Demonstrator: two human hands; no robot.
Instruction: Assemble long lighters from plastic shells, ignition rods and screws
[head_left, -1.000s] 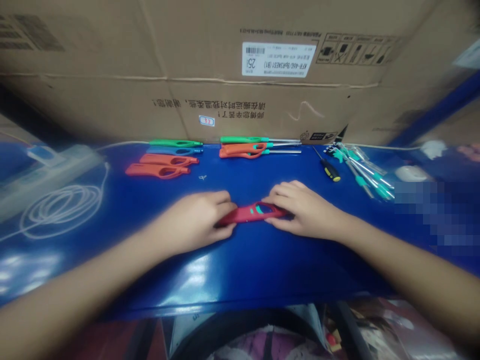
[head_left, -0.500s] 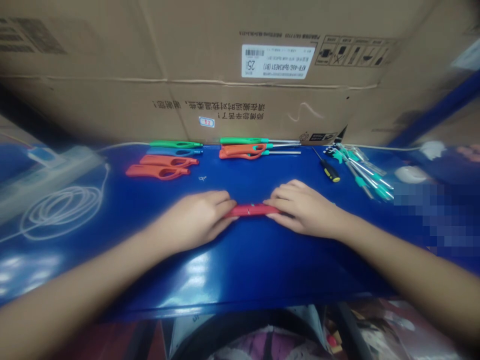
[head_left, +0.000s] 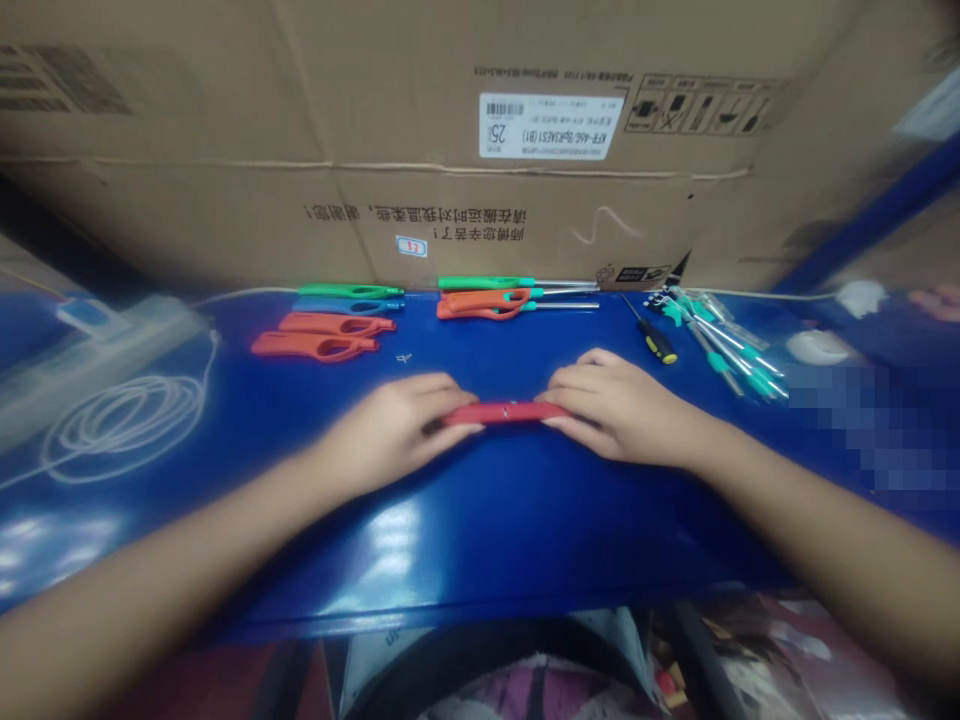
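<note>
A red plastic lighter body (head_left: 504, 412) lies edge-up across the middle of the blue table (head_left: 480, 540). My left hand (head_left: 394, 430) grips its left end with curled fingers. My right hand (head_left: 611, 405) grips its right end the same way. Both hands rest on the table surface. The ends of the red piece are hidden under my fingers.
Orange, blue and green lighter shells (head_left: 330, 322) lie at the back left, assembled lighters (head_left: 510, 295) behind centre. A black-and-yellow screwdriver (head_left: 654, 335) and teal-tipped metal tubes (head_left: 724, 345) lie at the right. A coiled white cable (head_left: 120, 420) is at left, a big cardboard box (head_left: 480, 140) behind.
The red lighter body has turned from lying flat, with its teal trigger opening showing, to standing on its edge. Both hands have shifted slightly away from me.
</note>
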